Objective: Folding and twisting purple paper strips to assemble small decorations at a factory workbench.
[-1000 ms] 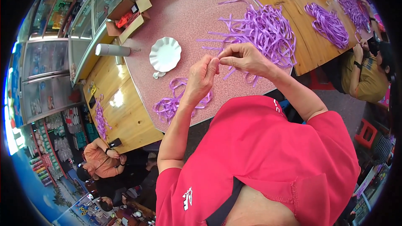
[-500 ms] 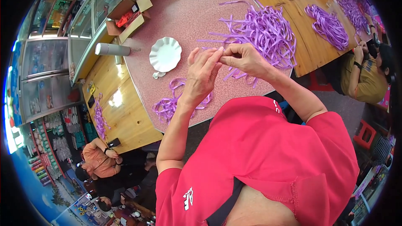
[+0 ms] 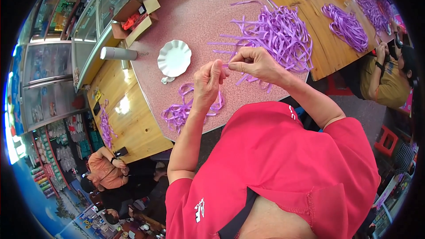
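Observation:
Over the pink speckled tabletop [image 3: 199, 13], both hands meet at a short purple ribbon [image 3: 226, 65]. My left hand [image 3: 207, 82] is closed around one end of it, fingers curled in and thumb up. With thumb and forefinger, my right hand [image 3: 254, 64] pinches the ribbon just beside. Beyond the right hand lies a big loose heap of purple ribbons [image 3: 285, 35], some strands trailing left. A smaller ribbon tangle [image 3: 177, 114] sits by my left wrist. The white scalloped dish [image 3: 174, 58] stands to the left of the hands.
A grey cylindrical bottle [image 3: 118, 53] and an open cardboard box [image 3: 144, 28] with red contents stand at the far left. Wooden tables [image 3: 126, 119] adjoin both sides; the right one bears a ribbon bundle [image 3: 347, 28]. One person [image 3: 106, 168] sits left, another [image 3: 385, 77] right.
My left hand has turned and closed from stretched fingers into a curled grip, drawing slightly down. The right hand has shifted a little left and down, and a bit of ribbon now shows between them.

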`<action>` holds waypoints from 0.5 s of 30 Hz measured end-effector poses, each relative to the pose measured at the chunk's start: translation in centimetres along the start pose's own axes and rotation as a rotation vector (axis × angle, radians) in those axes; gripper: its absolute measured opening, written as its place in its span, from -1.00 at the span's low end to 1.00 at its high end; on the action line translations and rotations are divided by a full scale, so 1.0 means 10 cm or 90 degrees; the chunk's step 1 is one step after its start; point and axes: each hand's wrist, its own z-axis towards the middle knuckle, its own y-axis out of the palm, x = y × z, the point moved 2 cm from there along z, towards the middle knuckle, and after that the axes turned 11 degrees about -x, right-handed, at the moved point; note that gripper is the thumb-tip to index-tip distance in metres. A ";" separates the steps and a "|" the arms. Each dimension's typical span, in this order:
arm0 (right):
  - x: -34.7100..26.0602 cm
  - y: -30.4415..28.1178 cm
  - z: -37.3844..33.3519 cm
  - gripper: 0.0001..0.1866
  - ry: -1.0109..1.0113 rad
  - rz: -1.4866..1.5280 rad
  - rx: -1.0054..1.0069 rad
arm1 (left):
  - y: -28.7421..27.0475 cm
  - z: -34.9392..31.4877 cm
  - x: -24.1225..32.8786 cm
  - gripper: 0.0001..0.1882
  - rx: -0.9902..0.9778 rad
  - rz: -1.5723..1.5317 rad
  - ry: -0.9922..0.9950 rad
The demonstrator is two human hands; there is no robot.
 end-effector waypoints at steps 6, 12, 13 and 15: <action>-0.04 -0.01 -0.01 -0.84 -0.037 -0.006 0.028 | 0.02 -0.03 -0.06 -0.65 0.103 -0.289 0.045; -0.01 -0.07 0.01 -0.85 -0.030 0.052 0.088 | 0.13 -0.13 0.00 -0.83 0.019 -0.524 0.040; -0.02 -0.06 0.02 -0.84 -0.028 0.082 0.101 | 0.12 -0.14 0.01 -0.86 0.015 -0.570 0.040; -0.01 -0.06 0.05 -0.84 -0.019 0.093 0.105 | 0.09 -0.18 0.00 -0.89 0.012 -0.615 0.041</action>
